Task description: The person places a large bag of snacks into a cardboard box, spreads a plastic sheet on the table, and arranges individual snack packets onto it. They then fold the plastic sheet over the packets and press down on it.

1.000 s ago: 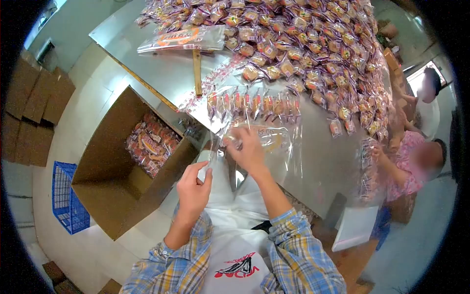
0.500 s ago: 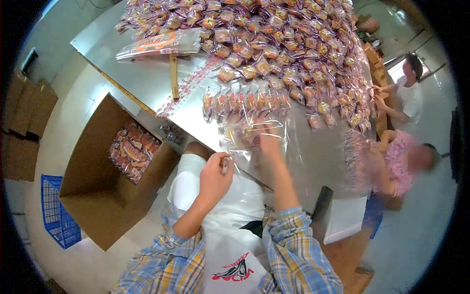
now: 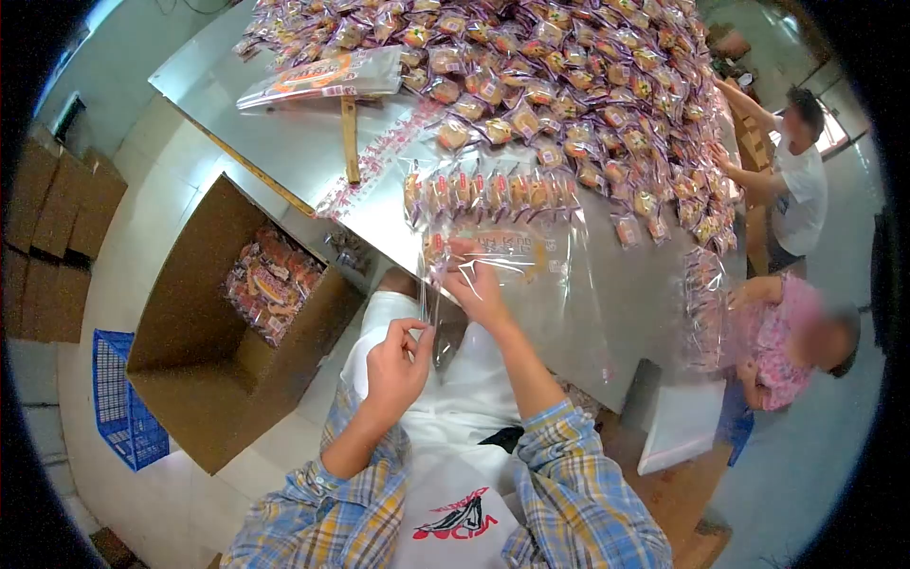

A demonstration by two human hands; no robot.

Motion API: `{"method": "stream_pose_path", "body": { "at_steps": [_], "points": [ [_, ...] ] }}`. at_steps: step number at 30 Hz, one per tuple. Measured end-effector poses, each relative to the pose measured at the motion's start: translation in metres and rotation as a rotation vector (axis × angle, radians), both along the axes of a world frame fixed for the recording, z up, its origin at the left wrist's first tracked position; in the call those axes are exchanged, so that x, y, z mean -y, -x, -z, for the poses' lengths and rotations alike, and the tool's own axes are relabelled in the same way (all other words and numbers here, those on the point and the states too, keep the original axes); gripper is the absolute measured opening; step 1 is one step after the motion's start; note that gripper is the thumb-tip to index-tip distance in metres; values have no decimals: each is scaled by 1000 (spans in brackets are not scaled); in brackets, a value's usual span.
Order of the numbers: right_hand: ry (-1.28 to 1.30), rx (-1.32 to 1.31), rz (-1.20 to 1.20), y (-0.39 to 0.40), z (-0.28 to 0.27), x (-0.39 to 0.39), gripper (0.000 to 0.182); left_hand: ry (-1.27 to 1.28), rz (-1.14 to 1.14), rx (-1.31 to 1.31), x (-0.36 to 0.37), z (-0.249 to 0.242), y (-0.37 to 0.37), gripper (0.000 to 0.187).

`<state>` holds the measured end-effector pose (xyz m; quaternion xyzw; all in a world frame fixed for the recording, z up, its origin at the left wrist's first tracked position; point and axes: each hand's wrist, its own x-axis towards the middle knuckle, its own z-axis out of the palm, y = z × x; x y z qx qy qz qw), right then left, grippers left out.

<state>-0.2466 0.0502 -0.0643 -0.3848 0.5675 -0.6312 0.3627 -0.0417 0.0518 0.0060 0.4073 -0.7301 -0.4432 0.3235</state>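
Observation:
A large clear plastic bag (image 3: 559,313) with printed lettering lies at the table's near edge, its open end toward me. With thumb and fingers pinched, my left hand (image 3: 396,368) holds the bag's left edge, just off the table. My right hand (image 3: 479,292) reaches into the bag, fingers closed on a small wrapped cake (image 3: 436,251) at its left side; the film's glare partly veils the grip. Just beyond, a neat row of wrapped cakes (image 3: 493,194) stands side by side.
Many loose wrapped cakes (image 3: 569,95) cover the far table. Flat printed bags (image 3: 322,81) and a wooden stick (image 3: 350,142) lie left. An open carton (image 3: 190,379) holding a filled bag stands beside a blue crate (image 3: 123,408). Two people work at right, near another cake row (image 3: 704,303).
My right hand has moved left inside the bag, to the cake at its left side. The bag lies more spread out with its print visible. My left hand still pinches its edge.

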Motion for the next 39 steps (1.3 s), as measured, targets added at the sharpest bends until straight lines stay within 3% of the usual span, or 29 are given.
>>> {"method": "stream_pose_path", "body": {
  "at_steps": [7, 10, 13, 17, 21, 24, 27, 28, 32, 36, 39],
  "points": [
    [-24, -139, 6, -19, -21, 13, 60, 20, 15, -44, 0, 16, 0, 24],
    [-180, -339, 37, -18, -31, 16, 63, 38, 35, -21, 0, 13, -2, 26],
    [-180, -456, 61, -21, -43, 16, 57, 79, 67, -1, -1, 5, -3, 28],
    [48, -849, 199, -15, -13, 13, 76, -13, 82, 23, -1, 11, -7, 34],
    [-94, -970, 168, -16, -23, -11, 75, -66, 67, 9, 2, 11, -14, 36],
    [-120, -773, 222, -22, -10, -9, 62, -134, 62, -38, -1, 15, -17, 35],
    [-38, -760, 272, -30, -15, 11, 50, -112, 84, -52, -4, 24, -16, 36],
    [71, -953, 365, -34, -18, 16, 46, -85, 94, -48, -3, 25, -16, 37],
    [80, -790, 304, -44, -17, 20, 50, -68, 65, -59, -5, 17, -17, 41],
    [103, -853, 378, -39, -25, 12, 56, -115, 47, 12, -5, 15, -22, 52],
    [-100, -761, 286, -36, -24, 9, 65, -85, 39, 26, -4, 16, -26, 55]
  ]
}}
